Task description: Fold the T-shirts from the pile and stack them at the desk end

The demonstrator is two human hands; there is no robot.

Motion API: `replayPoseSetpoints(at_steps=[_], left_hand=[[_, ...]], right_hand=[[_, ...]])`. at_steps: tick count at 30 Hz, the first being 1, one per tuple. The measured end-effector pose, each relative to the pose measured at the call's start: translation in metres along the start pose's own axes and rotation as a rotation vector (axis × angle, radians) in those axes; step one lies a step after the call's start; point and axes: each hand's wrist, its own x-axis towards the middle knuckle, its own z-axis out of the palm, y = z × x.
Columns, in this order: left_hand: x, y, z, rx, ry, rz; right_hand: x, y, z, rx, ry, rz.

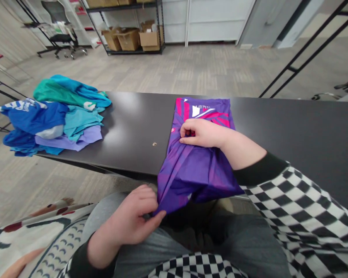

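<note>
A purple jersey [203, 166] with pink and white markings lies partly folded on the black table, its near part hanging over the front edge. Low in the view, my left hand [133, 216] pinches the jersey's near left corner between thumb and fingers. My right hand [203, 133] rests on the upper middle of the jersey, its fingers curled and closed on a pinch of the cloth. Creases run from under the right fingers down to the corner in my left hand.
A heap of blue, green, teal and lilac clothes [60, 112] covers the left end of the black table [133, 127]. One small ring-like scrap [154, 144] lies left of the jersey. Shelving with cardboard boxes [129, 39] stands beyond. Another person's patterned clothing [58, 239] shows at lower left.
</note>
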Motion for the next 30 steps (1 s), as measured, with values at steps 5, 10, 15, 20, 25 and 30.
replayPoseSetpoints(at_steps=[5,10,15,20,25,30], left_hand=[[0.007,0.013,0.026,0.083,-0.21,-0.012],[0.018,0.016,0.053,0.16,-0.445,-0.114],[0.026,0.02,0.063,0.109,-0.444,-0.1],[0.009,0.022,0.054,-0.086,0.115,0.086],[-0.006,0.024,0.048,-0.185,0.245,0.19],[0.013,0.03,0.073,0.011,-0.247,0.045]], right_hand=[[0.0,-0.003,-0.001,-0.014,-0.003,0.006],[0.0,-0.007,-0.002,-0.01,-0.008,0.015],[-0.003,-0.003,-0.004,-0.002,-0.009,0.005],[-0.008,0.003,-0.006,-0.014,0.004,-0.007],[-0.009,0.005,-0.004,-0.028,0.031,-0.014],[-0.01,0.005,-0.002,-0.041,0.044,-0.016]])
